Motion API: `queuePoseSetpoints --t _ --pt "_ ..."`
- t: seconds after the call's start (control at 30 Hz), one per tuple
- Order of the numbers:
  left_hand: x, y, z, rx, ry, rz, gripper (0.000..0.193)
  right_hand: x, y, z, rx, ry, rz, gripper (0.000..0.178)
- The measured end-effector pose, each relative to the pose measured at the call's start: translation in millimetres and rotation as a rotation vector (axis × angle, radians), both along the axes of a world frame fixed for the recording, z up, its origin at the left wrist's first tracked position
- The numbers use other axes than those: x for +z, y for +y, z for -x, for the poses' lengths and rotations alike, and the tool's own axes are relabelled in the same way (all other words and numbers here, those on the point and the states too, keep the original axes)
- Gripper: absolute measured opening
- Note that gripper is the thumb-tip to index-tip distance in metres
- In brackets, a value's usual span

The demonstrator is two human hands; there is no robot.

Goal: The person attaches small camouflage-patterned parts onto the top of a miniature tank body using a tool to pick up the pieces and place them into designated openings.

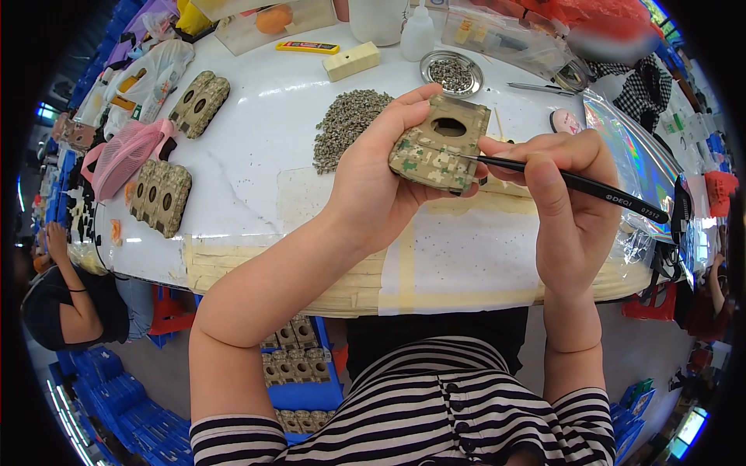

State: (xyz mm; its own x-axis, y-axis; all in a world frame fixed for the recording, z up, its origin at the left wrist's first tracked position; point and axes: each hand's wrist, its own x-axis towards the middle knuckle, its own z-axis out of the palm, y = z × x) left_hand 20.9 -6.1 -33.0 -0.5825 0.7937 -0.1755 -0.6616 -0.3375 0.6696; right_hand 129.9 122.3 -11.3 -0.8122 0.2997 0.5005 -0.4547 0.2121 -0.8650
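Observation:
My left hand (381,167) grips a camouflage-patterned housing (443,159) with an oval hole in its face, held above the table. In my right hand (571,186) are black tweezers (598,186), pinched between thumb and fingers. Their pointed tip touches or nearly touches the right part of the housing; whether it holds anything is too small to tell. Beyond my left hand lies a heap of small metal parts (346,128). More of these parts fill a round metal dish (453,76) behind the housing.
Matching camouflage housings (200,105) stand at the left beside a pink mesh pouch (128,161). Farther back are a yellow cutter knife (308,47), a pale block (351,62) and a white squeeze bottle (418,35). Below the table edge, a blue crate (320,394) holds more housings. Another person (81,299) sits at left.

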Motion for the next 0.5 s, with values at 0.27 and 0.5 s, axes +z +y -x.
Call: queuePoseSetpoints --t 0.27,0.5 --pt "0.3 -0.4 -0.1 0.003 0.003 0.005 0.050 0.6 1.2 -0.1 0.003 0.000 -0.032 0.013" --pt "-0.4 0.2 0.2 0.006 -0.010 -0.003 0.049 -0.5 1.2 -0.1 0.005 0.001 -0.028 0.013"
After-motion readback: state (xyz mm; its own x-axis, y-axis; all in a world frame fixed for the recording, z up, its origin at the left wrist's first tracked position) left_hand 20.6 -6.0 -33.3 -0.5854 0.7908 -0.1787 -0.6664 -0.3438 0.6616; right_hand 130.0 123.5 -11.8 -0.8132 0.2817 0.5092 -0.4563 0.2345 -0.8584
